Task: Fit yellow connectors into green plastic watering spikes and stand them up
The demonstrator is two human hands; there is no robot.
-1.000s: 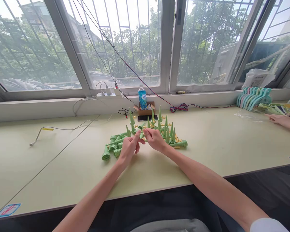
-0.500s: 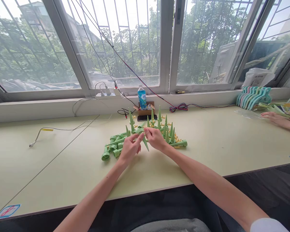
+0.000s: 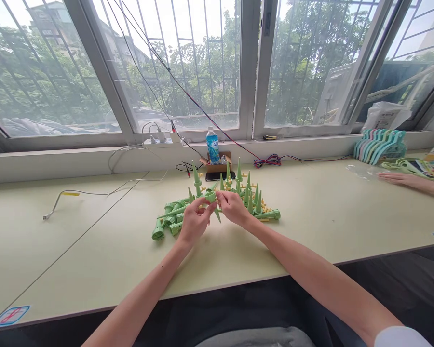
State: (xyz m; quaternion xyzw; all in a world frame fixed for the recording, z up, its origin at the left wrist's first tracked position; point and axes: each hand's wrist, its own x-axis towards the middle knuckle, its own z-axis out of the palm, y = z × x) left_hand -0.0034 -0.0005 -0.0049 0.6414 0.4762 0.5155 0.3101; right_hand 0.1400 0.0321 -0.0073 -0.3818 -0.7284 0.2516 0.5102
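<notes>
My left hand [image 3: 196, 219] is closed round a green plastic plant watering spike [image 3: 210, 196], its round socket facing up and its point slanting down. Against the right side of that socket, my right hand [image 3: 233, 206] is pinched shut; whatever lies between its fingertips is too small and covered to make out. Behind both hands several green watering spikes [image 3: 196, 178] stand point up, some with small yellow valve pieces. More spikes [image 3: 171, 217] lie on their sides to the left. Small yellow valves [image 3: 266, 208] are heaped at the right of the group.
A phone [image 3: 220, 176] lies before a small cardboard box [image 3: 222, 166] and a blue bottle [image 3: 213, 146]. Cables [image 3: 267, 160] run along the sill. At the far right, another person's hand [image 3: 401, 179] rests by green hangers, near a row of pastel hangers [image 3: 378, 144].
The held spike has tilted so its socket faces up more, and my left fingers have shifted round it. My right hand has hardly moved. The other person's hand slid left.
</notes>
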